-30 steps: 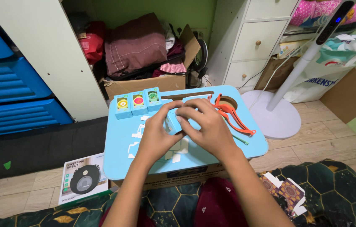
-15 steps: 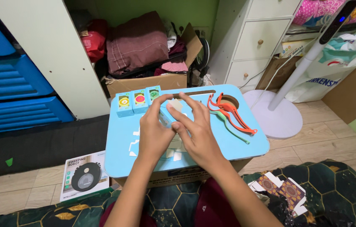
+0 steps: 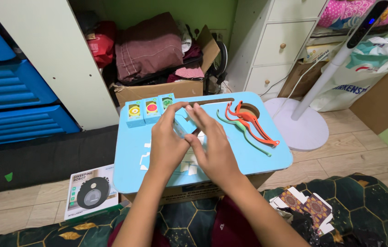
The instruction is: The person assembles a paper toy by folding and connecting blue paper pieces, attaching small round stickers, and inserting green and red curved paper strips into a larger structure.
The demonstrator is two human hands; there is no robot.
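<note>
With both hands, left [image 3: 166, 144] and right [image 3: 212, 151], we grip a small blue box [image 3: 184, 122] above the blue surface [image 3: 132, 151], lifted higher and closer to the three boxes [image 3: 150, 110] than a second ago, while the orange tool [image 3: 249, 121] lies unmoved.

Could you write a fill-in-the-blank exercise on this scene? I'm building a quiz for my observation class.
1. Both hands, the left hand and the right hand, hold one small light-blue box above the light-blue lap table, whose colour is light ____.
2. At the table's far left edge stand ____ small blue boxes with round coloured pictures.
3. The orange and green curved plastic tools lie to the ____ of the hands.

Missing words: blue; three; right
</note>
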